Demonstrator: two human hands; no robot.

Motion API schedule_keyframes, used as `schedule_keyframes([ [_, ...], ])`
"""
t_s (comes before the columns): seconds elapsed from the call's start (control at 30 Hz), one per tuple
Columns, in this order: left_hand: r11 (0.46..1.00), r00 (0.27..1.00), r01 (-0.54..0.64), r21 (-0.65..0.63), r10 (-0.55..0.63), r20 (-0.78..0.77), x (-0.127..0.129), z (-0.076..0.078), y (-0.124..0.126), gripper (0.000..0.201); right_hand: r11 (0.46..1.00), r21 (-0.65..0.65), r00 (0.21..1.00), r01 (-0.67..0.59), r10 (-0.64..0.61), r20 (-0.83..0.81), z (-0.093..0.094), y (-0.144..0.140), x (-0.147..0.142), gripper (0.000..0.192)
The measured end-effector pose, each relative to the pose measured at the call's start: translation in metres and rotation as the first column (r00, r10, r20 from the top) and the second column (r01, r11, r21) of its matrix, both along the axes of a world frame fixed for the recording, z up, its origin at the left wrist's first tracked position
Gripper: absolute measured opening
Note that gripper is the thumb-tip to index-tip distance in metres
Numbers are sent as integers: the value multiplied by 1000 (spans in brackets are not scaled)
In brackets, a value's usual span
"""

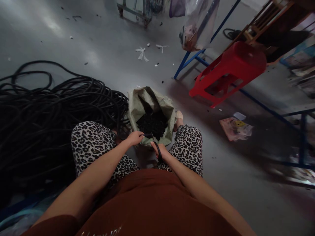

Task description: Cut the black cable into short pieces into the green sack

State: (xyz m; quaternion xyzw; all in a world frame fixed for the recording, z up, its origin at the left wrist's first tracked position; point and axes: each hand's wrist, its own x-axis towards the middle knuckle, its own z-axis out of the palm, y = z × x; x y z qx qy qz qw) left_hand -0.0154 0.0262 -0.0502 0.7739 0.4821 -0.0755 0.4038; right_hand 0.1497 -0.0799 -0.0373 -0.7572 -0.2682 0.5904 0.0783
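Between my knees stands an open woven sack (134,113), its rim rolled outward, with many short black pieces (152,123) inside. My left hand (135,138) is closed on a short length of black rubber cord (147,135) that sticks out over the sack's near rim. Closed around black-handled scissors (159,151), my right hand (158,150) is just to the right of the cord. The scissor blades point up at the cord's end; whether they touch it I cannot tell.
A big tangled heap of black cord (73,101) covers the floor at the left. To the right, a red plastic stool (228,73) lies tilted by a blue metal frame (183,65). A printed packet (235,127) and white scraps (142,53) lie on the grey floor.
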Motion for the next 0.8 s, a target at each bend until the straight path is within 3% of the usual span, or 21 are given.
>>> schedule_keyframes([
  [0.17, 999, 998, -49, -5, 50, 28, 0, -3, 1, 32, 990, -51, 984, 128, -133, -115, 3, 3, -2, 48],
  [0.33, 995, 992, -103, -3, 103, 80, 0, -7, 2, 33, 992, -80, 975, 100, -113, -190, 5, 2, -5, 48],
  [0.8, 991, 968, -73, -110, 97, 230, 2, -4, -5, 30, 990, -72, 961, 123, -137, -239, 17, 4, -7, 44],
])
